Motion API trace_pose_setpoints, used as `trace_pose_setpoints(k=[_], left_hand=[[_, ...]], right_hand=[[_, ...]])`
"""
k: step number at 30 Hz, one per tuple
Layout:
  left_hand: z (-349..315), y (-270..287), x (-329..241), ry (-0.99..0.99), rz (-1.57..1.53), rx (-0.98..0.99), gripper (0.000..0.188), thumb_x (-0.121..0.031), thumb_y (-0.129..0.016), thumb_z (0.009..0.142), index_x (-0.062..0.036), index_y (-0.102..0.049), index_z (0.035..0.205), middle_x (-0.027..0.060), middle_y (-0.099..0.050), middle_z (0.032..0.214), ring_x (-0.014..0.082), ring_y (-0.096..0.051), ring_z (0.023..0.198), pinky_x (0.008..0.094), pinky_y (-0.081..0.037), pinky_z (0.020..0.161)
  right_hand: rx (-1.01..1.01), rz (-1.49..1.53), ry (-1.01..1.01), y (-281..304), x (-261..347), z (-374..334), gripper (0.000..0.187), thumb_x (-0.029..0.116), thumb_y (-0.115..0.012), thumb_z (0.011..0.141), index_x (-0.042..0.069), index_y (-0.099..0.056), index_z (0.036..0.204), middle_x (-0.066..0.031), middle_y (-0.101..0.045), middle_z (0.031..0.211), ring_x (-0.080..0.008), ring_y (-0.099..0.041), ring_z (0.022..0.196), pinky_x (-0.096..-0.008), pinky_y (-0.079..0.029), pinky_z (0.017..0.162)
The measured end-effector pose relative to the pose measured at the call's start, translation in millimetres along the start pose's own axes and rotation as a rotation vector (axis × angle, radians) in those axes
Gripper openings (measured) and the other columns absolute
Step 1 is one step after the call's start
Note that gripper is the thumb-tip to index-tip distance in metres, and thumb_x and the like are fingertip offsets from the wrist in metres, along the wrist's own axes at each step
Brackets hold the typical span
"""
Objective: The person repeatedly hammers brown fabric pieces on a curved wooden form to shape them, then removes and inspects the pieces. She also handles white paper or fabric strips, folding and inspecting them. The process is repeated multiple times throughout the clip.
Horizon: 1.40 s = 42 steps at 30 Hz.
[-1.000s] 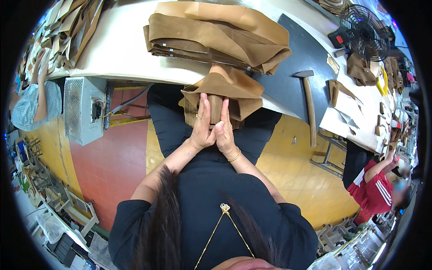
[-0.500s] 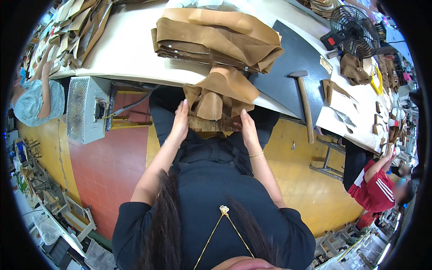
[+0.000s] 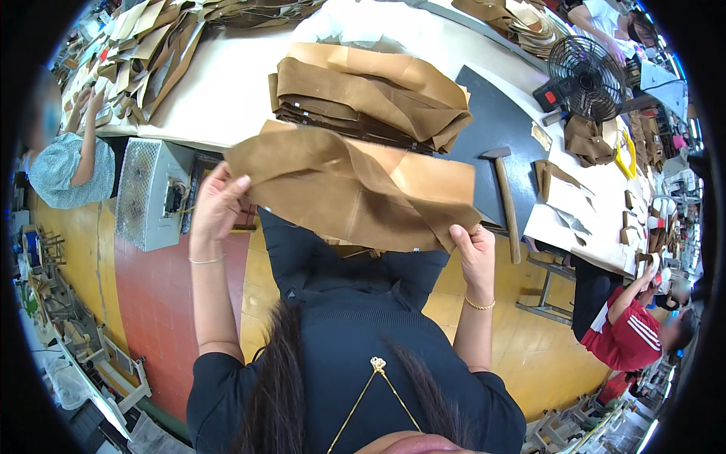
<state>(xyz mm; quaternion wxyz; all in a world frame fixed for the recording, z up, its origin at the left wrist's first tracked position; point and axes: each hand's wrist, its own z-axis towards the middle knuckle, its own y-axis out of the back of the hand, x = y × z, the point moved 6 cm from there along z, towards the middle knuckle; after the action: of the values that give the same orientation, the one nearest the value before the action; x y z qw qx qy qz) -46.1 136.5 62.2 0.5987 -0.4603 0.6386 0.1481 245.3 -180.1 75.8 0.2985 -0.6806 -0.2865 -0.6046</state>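
Observation:
A wide brown leather piece [image 3: 340, 185], tan on its other face, is stretched between my two hands in front of the table edge. My left hand [image 3: 219, 200] pinches its left end, thumb on top. At the lower right corner my right hand [image 3: 473, 250] grips it between thumb and fingers. The piece sags and folds over itself in the middle and hides most of what lies under it. Just beyond it rests a stack of similar brown leather pieces [image 3: 370, 91] on the table.
A hammer [image 3: 503, 197] lies on a dark board [image 3: 491, 113] to the right, with a black fan [image 3: 586, 72] farther off. A metal box [image 3: 147, 193] stands left, below the white tabletop [image 3: 204, 91]. Co-workers sit at left [image 3: 72, 170] and right [image 3: 631, 321].
My hands have moved apart, closing on the ends of the leather piece. It was bunched up between them and is now spread out wide.

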Motion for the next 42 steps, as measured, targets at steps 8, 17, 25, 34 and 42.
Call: trace_pose_setpoints(k=[8, 17, 25, 34, 42], left_hand=[[101, -43, -110, -0.212, 0.121, 0.131, 0.034, -0.012, -0.070, 0.093, -0.0010, -0.056, 0.121, 0.0119, -0.070, 0.106, 0.0166, -0.070, 0.090, 0.0306, -0.059, 0.076], [186, -48, -58, -0.263, 0.841, -0.236, 0.057, -0.020, -0.076, 0.086, 0.0011, -0.050, 0.133, 0.0059, -0.062, 0.089, 0.0112, -0.061, 0.072, 0.0242, -0.050, 0.061], [198, -63, -23, -0.508, 1.456, -0.388, 0.049, -0.019, -0.063, 0.091, -0.0102, -0.053, 0.138, 0.0250, -0.055, 0.126, 0.0397, -0.057, 0.114, 0.0449, -0.044, 0.103], [224, -74, -56, -0.462, 1.210, -0.248, 0.044, -0.028, -0.068, 0.090, -0.0063, -0.063, 0.128, 0.0232, -0.059, 0.127, 0.0363, -0.054, 0.123, 0.0441, -0.042, 0.106], [258, -158, -91, -0.985, 1.703, -0.118, 0.058, -0.019, -0.078, 0.080, -0.0159, -0.059, 0.134, 0.0188, -0.049, 0.145, 0.0360, -0.048, 0.132, 0.0470, -0.037, 0.113]], right_hand=[[-0.185, 0.292, 0.266, -12, 74, 108, 0.028, 0.018, -0.064, 0.100, -0.003, -0.065, 0.118, 0.0002, -0.069, 0.100, -0.0052, -0.058, 0.088, -0.0225, -0.047, 0.078], [-0.267, -0.220, 0.068, 10, 23, 172, 0.035, 0.024, -0.070, 0.093, -0.003, -0.057, 0.112, -0.0071, -0.069, 0.073, -0.0083, -0.060, 0.057, -0.0232, -0.046, 0.050], [-0.418, -0.609, 0.061, 9, 10, 187, 0.039, 0.029, -0.067, 0.094, 0.002, -0.053, 0.120, -0.0015, -0.058, 0.068, -0.0095, -0.053, 0.063, -0.0289, -0.046, 0.060], [-0.357, -0.380, 0.098, 24, 16, 164, 0.075, 0.051, -0.069, 0.091, 0.004, -0.040, 0.143, -0.0009, -0.052, 0.078, -0.0111, -0.051, 0.069, -0.0280, -0.047, 0.065], [-0.403, -0.292, 0.101, 48, -12, 114, 0.055, 0.040, -0.070, 0.094, 0.005, -0.053, 0.133, -0.0002, -0.053, 0.088, -0.0080, -0.047, 0.072, -0.0239, -0.044, 0.068]])
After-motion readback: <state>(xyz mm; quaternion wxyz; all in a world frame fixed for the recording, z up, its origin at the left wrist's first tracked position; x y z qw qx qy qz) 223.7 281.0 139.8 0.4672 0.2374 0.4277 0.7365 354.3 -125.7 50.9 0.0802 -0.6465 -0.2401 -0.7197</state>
